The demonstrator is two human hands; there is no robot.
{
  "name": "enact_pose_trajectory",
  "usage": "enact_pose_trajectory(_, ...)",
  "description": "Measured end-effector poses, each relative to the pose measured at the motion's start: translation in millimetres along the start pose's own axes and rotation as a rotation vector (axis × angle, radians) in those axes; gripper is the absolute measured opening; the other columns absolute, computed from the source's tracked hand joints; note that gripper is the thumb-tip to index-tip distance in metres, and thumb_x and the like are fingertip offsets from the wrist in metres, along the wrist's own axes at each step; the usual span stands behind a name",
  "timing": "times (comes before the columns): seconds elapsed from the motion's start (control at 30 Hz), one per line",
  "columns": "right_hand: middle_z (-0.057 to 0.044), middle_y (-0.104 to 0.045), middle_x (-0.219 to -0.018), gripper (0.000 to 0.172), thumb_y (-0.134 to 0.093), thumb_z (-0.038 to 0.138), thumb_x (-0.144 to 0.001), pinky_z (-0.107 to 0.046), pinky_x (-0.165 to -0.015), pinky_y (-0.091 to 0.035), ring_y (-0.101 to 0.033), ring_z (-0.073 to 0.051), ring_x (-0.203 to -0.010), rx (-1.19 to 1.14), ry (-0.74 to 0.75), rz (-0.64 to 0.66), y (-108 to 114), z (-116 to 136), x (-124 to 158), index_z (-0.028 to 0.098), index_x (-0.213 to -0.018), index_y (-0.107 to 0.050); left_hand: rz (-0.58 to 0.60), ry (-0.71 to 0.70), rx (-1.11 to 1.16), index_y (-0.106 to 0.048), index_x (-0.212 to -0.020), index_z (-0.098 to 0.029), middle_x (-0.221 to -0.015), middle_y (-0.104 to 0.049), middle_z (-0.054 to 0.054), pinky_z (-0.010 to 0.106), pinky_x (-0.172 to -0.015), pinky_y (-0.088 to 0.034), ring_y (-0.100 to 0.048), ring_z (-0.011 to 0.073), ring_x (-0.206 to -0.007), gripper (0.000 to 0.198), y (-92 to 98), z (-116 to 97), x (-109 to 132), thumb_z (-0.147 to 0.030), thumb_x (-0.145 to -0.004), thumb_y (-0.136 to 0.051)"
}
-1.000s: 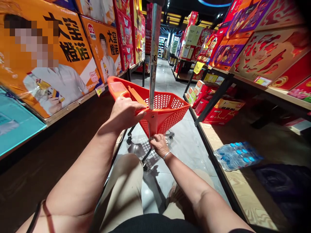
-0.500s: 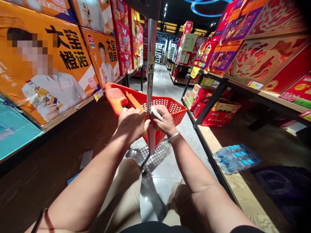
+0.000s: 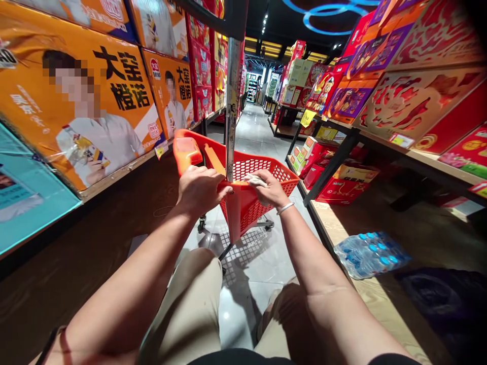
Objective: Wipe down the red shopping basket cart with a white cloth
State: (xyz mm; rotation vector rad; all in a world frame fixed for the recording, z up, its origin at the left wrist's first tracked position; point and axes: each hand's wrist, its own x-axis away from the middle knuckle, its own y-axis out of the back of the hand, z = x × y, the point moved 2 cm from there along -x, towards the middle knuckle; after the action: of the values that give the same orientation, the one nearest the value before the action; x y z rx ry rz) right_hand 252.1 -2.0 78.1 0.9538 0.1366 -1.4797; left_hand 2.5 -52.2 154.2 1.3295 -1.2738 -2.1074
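A red plastic shopping cart with a perforated basket stands right in front of my knees. My left hand is closed over the cart's near rim, on the left of the upright metal pole. A crumpled whitish cloth is in my right hand, which bends over the rim to the right of the pole. Its fingertips are partly hidden behind the cloth and the rim. At the top, a black handle bar joins the pole.
Orange drink cartons fill the left shelf. Gift boxes are stacked on the right shelf. Below them lies a shrink-wrapped pack of water bottles on the wooden lower board. A tiled aisle runs ahead between the shelves.
My right hand and the cloth have moved right, away from the pole, along the cart's rim. My left hand stays on the rim. The view has shifted slightly.
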Motion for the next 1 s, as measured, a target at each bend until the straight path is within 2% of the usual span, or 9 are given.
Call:
enact_pose_trajectory(0.13,-0.006,-0.066,-0.112,0.029,-0.064,0.028,-0.085,-0.036,-0.103,-0.047,-0.061,-0.019,-0.111,-0.022,0.077,0.069,-15.0,23.6,-7.9,0.022,-0.112,-0.071,0.014,-0.005,0.03,-0.075,-0.096,-0.019,-0.094,-0.076,0.01,0.045,-0.084,-0.039,-0.063,0.0285,-0.088,0.039,-0.6,10.2,1.6,-0.055,-0.094,-0.058)
enact_pose_trajectory(0.33,-0.005,-0.065,-0.107,0.027,-0.062,0.03,-0.083,-0.038,-0.1,-0.048,-0.06,-0.02,-0.104,0.09,-0.11,0.036,5.6,-21.0,-1.6,0.02,-0.106,-0.073,-0.037,-0.012,0.061,-0.073,-0.096,-0.023,-0.094,-0.075,0.006,0.046,-0.091,-0.036,-0.058,0.0267,-0.093,0.037,-8.2,24.0,4.2,-0.055,-0.096,-0.056)
enact_pose_trajectory(0.4,-0.006,-0.065,-0.106,0.026,-0.062,0.028,-0.082,-0.039,-0.101,-0.047,-0.059,-0.021,-0.104,0.135,-0.117,0.014,7.2,-23.4,0.2,0.02,-0.104,-0.073,-0.062,0.005,0.062,-0.071,-0.098,-0.023,-0.097,-0.074,0.006,0.048,-0.093,-0.033,-0.055,0.0269,-0.095,0.037,-9.2,26.1,3.7,-0.054,-0.098,-0.052)
enact_pose_trajectory(0.57,-0.006,-0.064,-0.111,0.03,-0.062,0.023,-0.083,-0.037,-0.104,-0.046,-0.058,-0.02,-0.109,0.089,0.049,0.056,-17.4,21.3,-8.6,0.023,-0.111,-0.071,-0.075,0.104,0.13,-0.061,-0.107,-0.02,-0.109,-0.067,0.008,0.051,-0.098,-0.032,-0.051,0.0288,-0.105,0.034,-10.9,25.3,5.2,-0.052,-0.098,-0.054)
enact_pose_trajectory(0.63,-0.007,-0.063,-0.113,0.032,-0.062,0.024,-0.084,-0.036,-0.105,-0.045,-0.058,-0.019,-0.11,0.053,0.121,0.076,-27.7,38.6,-13.7,0.022,-0.115,-0.07,-0.147,0.184,0.182,-0.057,-0.113,-0.02,-0.118,-0.064,0.009,0.052,-0.102,-0.032,-0.049,0.0303,-0.113,0.034,-12.9,21.1,10.3,-0.048,-0.095,-0.06)
enact_pose_trajectory(0.73,-0.008,-0.062,-0.113,0.033,-0.062,0.021,-0.084,-0.036,-0.104,-0.046,-0.058,-0.02,-0.109,0.058,0.135,0.104,-32.4,43.3,-15.3,0.022,-0.116,-0.069,-0.297,0.221,0.213,-0.052,-0.126,-0.023,-0.142,-0.053,0.011,0.055,-0.11,-0.029,-0.039,0.0348,-0.134,0.039,-15.3,7.1,18.7,-0.04,-0.093,-0.062)
enact_pose_trajectory(0.8,-0.007,-0.061,-0.113,0.037,-0.06,0.015,-0.081,-0.037,-0.104,-0.047,-0.057,-0.02,-0.109,0.1,0.111,0.12,-29.1,34.1,-11.4,0.022,-0.116,-0.069,-0.33,0.105,0.236,-0.052,-0.132,-0.022,-0.15,-0.049,0.013,0.055,-0.116,-0.027,-0.037,0.0341,-0.142,0.041,-15.6,-6.5,19.0,-0.034,-0.093,-0.059)
enact_pose_trajectory(0.9,-0.008,-0.06,-0.116,0.047,-0.056,0.009,-0.075,-0.037,-0.106,-0.047,-0.056,-0.02,-0.113,0.168,0.09,0.124,-17.4,12.1,-0.4,0.022,-0.118,-0.069,-0.222,-0.069,0.29,-0.056,-0.133,-0.023,-0.146,-0.057,0.012,0.058,-0.121,-0.021,-0.044,0.0319,-0.142,0.039,-17.9,-21.2,9.6,-0.026,-0.095,-0.05)
enact_pose_trajectory(1.0,-0.008,-0.058,-0.12,0.053,-0.054,0.005,-0.071,-0.038,-0.107,-0.047,-0.057,-0.02,-0.115,0.232,0.042,0.123,2.3,-13.6,14.3,0.022,-0.118,-0.069,-0.073,-0.06,0.427,-0.061,-0.126,-0.019,-0.135,-0.063,0.015,0.056,-0.123,-0.022,-0.041,0.0325,-0.146,0.036,-29.3,-20.0,-3.9,-0.024,-0.093,-0.048)
